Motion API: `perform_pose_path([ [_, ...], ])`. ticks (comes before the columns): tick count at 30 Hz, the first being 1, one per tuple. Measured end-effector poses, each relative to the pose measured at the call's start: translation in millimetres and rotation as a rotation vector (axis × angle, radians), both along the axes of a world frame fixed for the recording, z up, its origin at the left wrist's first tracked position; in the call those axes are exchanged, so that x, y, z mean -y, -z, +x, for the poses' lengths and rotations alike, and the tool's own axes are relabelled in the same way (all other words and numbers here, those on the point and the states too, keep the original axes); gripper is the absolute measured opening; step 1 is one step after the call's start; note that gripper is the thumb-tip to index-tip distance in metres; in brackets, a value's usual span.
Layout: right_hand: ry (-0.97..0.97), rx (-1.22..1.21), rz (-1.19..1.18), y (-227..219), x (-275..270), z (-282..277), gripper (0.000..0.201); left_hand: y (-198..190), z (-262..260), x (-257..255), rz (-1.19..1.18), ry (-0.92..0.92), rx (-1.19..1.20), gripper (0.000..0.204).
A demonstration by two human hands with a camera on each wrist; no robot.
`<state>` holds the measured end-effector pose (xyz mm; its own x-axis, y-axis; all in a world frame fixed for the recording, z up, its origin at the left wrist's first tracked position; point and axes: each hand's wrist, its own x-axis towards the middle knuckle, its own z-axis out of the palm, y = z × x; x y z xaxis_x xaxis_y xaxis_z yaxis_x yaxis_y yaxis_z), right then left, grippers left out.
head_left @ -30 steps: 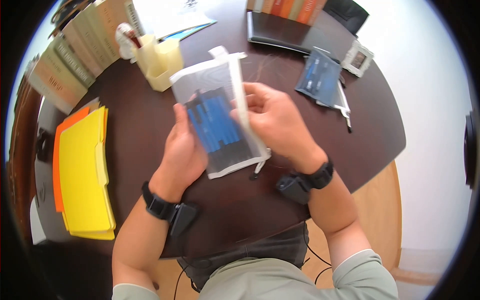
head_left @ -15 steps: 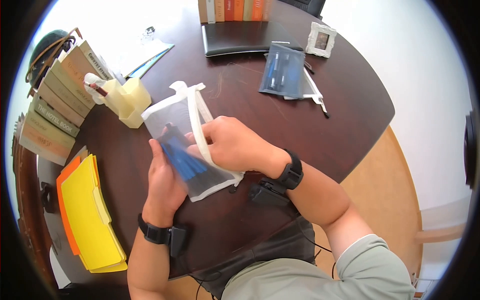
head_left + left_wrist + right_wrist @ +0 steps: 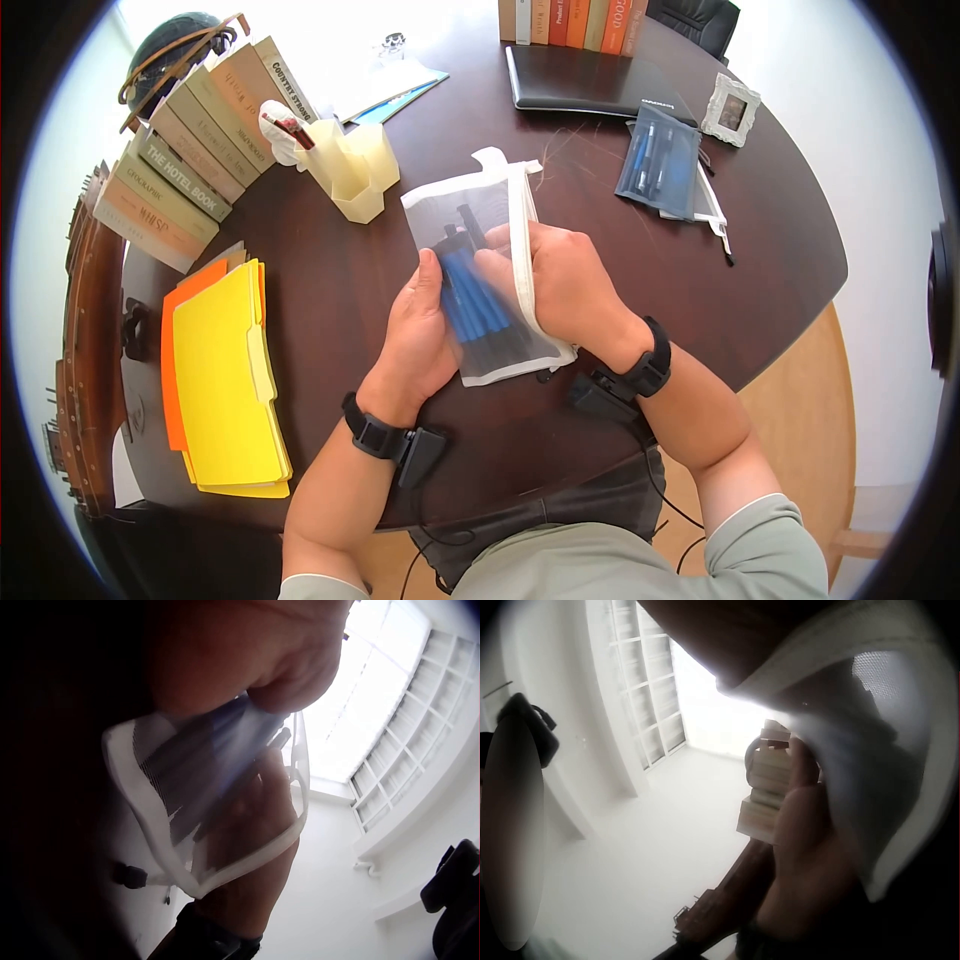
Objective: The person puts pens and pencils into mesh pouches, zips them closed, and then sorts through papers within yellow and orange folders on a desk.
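Note:
A white-edged mesh zip pouch (image 3: pixel 455 198) is held up over the desk, with several blue pens (image 3: pixel 472 300) with black ends showing through it. My left hand (image 3: pixel 415 330) grips the pouch and its pens from the left side, thumb lying along the front. Through the open zipped side on the right, my right hand (image 3: pixel 575 285) reaches in, fingers seen dimly behind the mesh. Its fingertips pinch a pen (image 3: pixel 470 225) whose black end stands higher than the others. From below, the left wrist view shows the right hand (image 3: pixel 251 817) inside the pouch's white border (image 3: pixel 150 817).
A second, dark-blue mesh pouch (image 3: pixel 658 160) with pens lies on the right, near a laptop (image 3: pixel 590 85) and a picture frame (image 3: pixel 732 110). Left of my hands are a cream pen holder (image 3: pixel 350 175), yellow folders (image 3: pixel 225 390) and a row of books (image 3: pixel 190 160).
The camera view has swung away and back. My right hand stays inside the pouch, its fingers shifting among the pens, and one pen's black end now stands higher than the rest.

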<state>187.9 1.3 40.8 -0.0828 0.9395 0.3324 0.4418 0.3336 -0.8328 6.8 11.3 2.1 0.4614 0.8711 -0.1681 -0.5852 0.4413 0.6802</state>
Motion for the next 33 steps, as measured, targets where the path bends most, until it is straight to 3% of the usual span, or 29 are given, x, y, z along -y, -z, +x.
perform_pose_path([
  [15, -0.221, 0.129, -0.177, -9.6, 1.1, 9.0, 0.037, -2.8, 2.1, 1.4, 0.021, -0.023, 0.032, 0.054],
  [21, -0.182, 0.064, -0.259, -9.9, 0.9, 3.9, 0.035, -3.6, 2.5, 2.2, 0.013, -0.042, 0.004, 0.055],
  [26, -0.109, -0.031, -0.18, 1.0, -3.0, 1.6, 0.039, -2.3, -1.2, 0.9, 0.095, 0.055, 0.058, 0.058],
  [30, -0.108, 0.098, -0.049, -10.0, -1.8, 5.0, 0.044, 4.6, -1.7, -0.6, 0.054, 0.007, 0.039, 0.056],
  [33, -0.034, -0.035, -0.053, -5.2, -1.9, 2.4, 0.042, 10.9, -5.1, -3.1, 0.052, 0.004, 0.012, 0.055],
])
